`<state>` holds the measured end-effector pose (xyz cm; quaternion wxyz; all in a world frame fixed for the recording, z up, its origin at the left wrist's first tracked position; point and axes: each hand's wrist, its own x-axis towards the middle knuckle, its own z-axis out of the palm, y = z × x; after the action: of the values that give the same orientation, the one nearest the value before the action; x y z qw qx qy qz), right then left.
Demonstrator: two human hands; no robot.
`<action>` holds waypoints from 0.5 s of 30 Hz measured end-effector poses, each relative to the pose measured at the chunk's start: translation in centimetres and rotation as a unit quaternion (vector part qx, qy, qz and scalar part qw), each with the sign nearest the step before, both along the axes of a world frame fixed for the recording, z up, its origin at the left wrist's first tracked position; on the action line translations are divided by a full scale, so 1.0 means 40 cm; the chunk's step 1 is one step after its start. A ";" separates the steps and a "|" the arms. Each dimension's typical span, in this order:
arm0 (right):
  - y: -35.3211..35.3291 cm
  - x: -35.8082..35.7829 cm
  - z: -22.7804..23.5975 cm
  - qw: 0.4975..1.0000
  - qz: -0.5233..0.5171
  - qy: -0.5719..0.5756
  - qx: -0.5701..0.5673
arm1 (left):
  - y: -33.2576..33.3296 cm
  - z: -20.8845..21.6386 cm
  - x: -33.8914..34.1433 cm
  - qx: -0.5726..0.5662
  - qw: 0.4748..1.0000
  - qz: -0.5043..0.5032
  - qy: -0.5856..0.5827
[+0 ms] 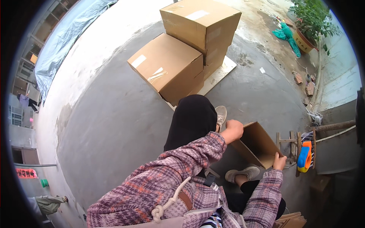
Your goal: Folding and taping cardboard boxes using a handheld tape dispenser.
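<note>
Left hand (233,131) and right hand (280,161) on 1 open cardboard box (261,141)

We look steeply down from the wearer's head through the left fisheye of a pair; the left hand (233,131) and right hand (280,162) sit near, the grey floor (106,114) spreading toward a dark, curved rim.

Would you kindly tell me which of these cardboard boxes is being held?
The smaller open box, held between the left hand and right hand; its hollow inside shows, unlike the large taped boxes farther ahead, which neither hand touches.
</note>
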<state>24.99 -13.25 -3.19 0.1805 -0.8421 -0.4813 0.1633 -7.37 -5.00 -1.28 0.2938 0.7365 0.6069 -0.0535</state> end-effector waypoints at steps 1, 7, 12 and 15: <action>0.004 -0.008 0.005 0.999 -0.003 -0.047 -0.014 | -0.009 0.002 0.012 -0.008 1.000 0.010 -0.002; 0.059 -0.075 0.017 0.982 0.025 -0.176 -0.058 | -0.054 -0.024 0.045 0.107 0.986 0.104 -0.078; 0.053 -0.079 0.012 0.957 0.133 -0.252 -0.044 | -0.049 -0.034 0.074 0.083 0.988 0.107 -0.071; 0.071 -0.092 0.001 0.920 0.233 -0.299 -0.100 | -0.049 -0.038 0.087 0.076 0.987 0.129 -0.060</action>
<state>21.33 -10.41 -3.16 -0.1004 -0.7297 -0.6763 -0.0118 -3.88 -6.95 -2.78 0.2776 0.6738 0.6807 0.0751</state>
